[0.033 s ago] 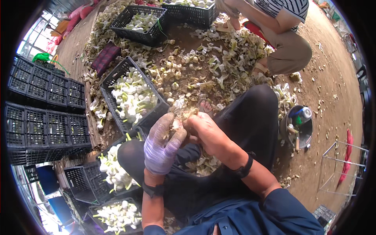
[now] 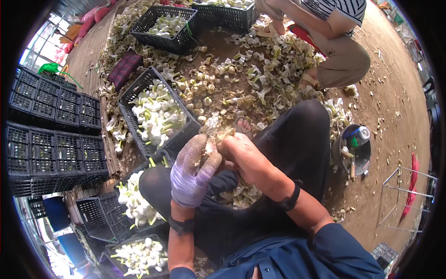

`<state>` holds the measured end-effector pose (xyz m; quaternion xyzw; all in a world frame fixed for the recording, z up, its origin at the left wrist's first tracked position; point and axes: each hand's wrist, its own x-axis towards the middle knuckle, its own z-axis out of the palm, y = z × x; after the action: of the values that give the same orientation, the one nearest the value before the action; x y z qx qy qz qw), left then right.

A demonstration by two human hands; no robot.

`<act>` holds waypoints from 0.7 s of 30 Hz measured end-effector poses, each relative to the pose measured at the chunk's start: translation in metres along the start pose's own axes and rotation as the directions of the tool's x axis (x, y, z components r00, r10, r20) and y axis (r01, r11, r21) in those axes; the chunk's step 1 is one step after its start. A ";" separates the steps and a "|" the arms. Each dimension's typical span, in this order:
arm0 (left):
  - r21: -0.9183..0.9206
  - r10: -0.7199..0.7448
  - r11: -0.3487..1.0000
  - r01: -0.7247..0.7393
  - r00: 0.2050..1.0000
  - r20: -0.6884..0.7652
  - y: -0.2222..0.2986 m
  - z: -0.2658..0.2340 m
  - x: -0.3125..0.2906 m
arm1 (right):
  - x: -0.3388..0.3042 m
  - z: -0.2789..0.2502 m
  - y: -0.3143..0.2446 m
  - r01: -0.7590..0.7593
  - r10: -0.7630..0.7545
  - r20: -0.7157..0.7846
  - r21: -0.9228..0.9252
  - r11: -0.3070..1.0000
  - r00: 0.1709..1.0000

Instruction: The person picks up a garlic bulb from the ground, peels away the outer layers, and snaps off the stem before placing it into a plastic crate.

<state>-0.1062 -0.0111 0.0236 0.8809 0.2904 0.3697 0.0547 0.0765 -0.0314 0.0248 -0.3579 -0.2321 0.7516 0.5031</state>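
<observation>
A garlic bulb (image 2: 210, 147) with loose, dry skin is gripped between the thumb and fingers of my left hand (image 2: 191, 173), which wears a soiled white-and-purple glove. My bare right hand (image 2: 244, 156) is closed at the bulb's right side, pinching a tuft of pale dry husk (image 2: 226, 134). Both hands meet above my lap, between my knees. To the left of them, a black crate (image 2: 155, 114) holds peeled white garlic with short green stems. Below it, beside my left knee, is another heap of peeled garlic (image 2: 135, 199).
Discarded husks (image 2: 274, 69) and unpeeled bulbs (image 2: 204, 83) cover the ground ahead. Stacked black crates (image 2: 55, 153) stand at the left. A co-worker in a striped top (image 2: 337, 16) sits at the far right. A bucket (image 2: 355, 151) with a can inside stands right of my knee.
</observation>
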 end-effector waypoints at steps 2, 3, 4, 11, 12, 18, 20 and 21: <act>0.008 -0.025 1.000 0.025 0.999 0.024 0.004 -0.002 0.003 | 0.000 -0.003 0.003 0.000 0.000 -0.032 -0.010 1.000 1.000; 0.018 -0.049 0.999 0.048 0.998 0.043 0.006 -0.002 0.003 | 0.001 -0.005 0.004 0.000 -0.002 -0.061 -0.024 1.000 0.998; 0.016 -0.050 0.999 0.049 0.998 0.046 0.005 -0.002 0.003 | 0.001 -0.003 0.004 -0.001 -0.001 -0.062 -0.022 1.000 0.998; 0.033 -0.003 0.999 0.000 0.997 0.075 0.005 0.000 0.004 | 0.004 -0.008 0.010 -0.027 0.028 -0.084 0.017 1.000 0.996; 0.040 0.000 0.999 -0.004 0.996 0.090 0.005 0.000 0.004 | 0.004 -0.008 0.011 -0.027 0.030 -0.107 0.026 0.999 0.994; -0.698 -0.578 0.545 0.465 0.811 0.089 0.013 0.014 -0.008 | 0.004 -0.012 0.010 0.362 -0.393 0.036 -0.473 0.804 0.919; -0.789 -0.603 0.410 0.458 0.785 0.143 0.012 0.011 -0.006 | -0.001 -0.014 -0.004 0.416 -0.451 0.091 -0.578 0.702 0.888; -0.808 -0.594 0.373 0.456 0.786 0.170 0.010 0.008 -0.003 | 0.002 -0.020 -0.006 0.518 -0.537 0.199 -0.656 0.549 0.820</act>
<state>-0.0982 -0.0204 0.0191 0.5818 0.3537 0.4873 0.5468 0.0946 -0.0277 0.0156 -0.4402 -0.5823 0.4205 0.5389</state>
